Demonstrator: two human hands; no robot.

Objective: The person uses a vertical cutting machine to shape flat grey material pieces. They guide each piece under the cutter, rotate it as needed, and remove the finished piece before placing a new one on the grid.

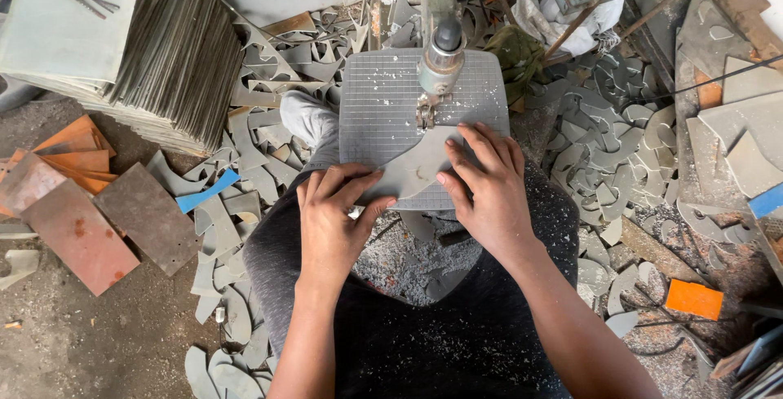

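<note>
I sit with a small grey table [383,114] over my lap, and both my hands press one flat grey sheet piece [416,167] down on it. My left hand [333,218] pinches the near left end of the piece between thumb and fingers. My right hand [489,187] lies spread on its right side, fingers flat, not closed around anything. The far edge of the piece sits right at the saw blade [426,114] under the machine head [443,55].

Judging by its shape, one long side is already cut to a curve, and the stretch by the blade looks like the part left to cut.

Counting: one piece in my grip, one table, one blade. Offcuts [608,150] cover the floor on both sides, too many to count. A stack of uncut sheets [175,48] stands at my left, too tightly packed to number, and several rusty orange plates [77,232] lie beside it.
</note>
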